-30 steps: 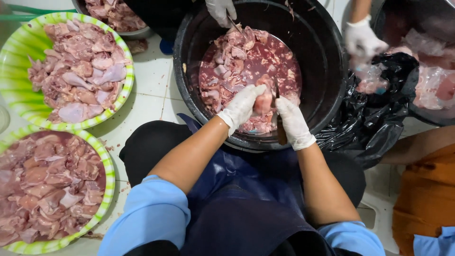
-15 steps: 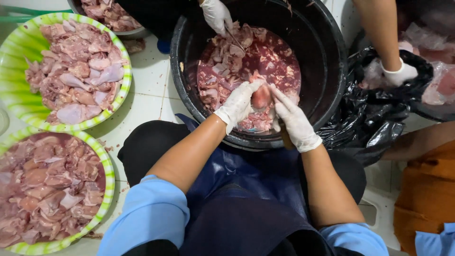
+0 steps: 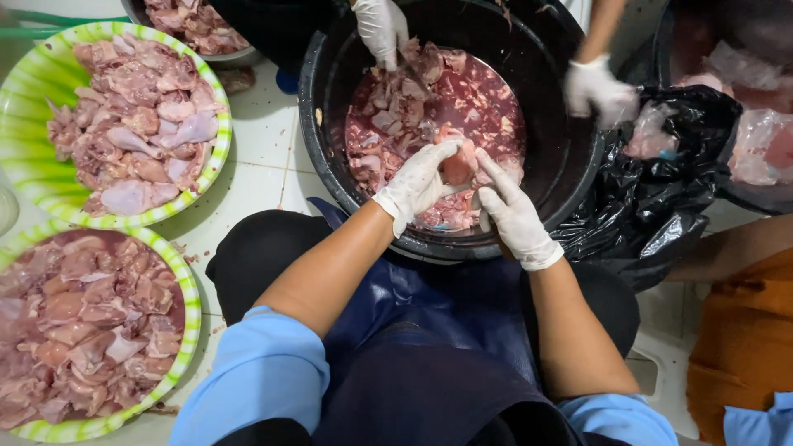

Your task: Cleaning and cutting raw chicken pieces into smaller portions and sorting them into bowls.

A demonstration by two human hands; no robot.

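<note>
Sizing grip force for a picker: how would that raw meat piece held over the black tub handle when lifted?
Likely slippery: the meat piece looks wet, lifted from reddish liquid in the black tub. Probably floppy, since both the left hand and right hand grip it. Seemingly light for its size.

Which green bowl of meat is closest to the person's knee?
The lower green-rimmed bowl, at the bottom left beside the person's knee. The other green bowl sits farther up, and the black tub is not green.

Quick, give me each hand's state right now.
Left hand: closed on a piece of raw meat over the black tub.
Right hand: fingers on the same piece, steadying it.
</note>
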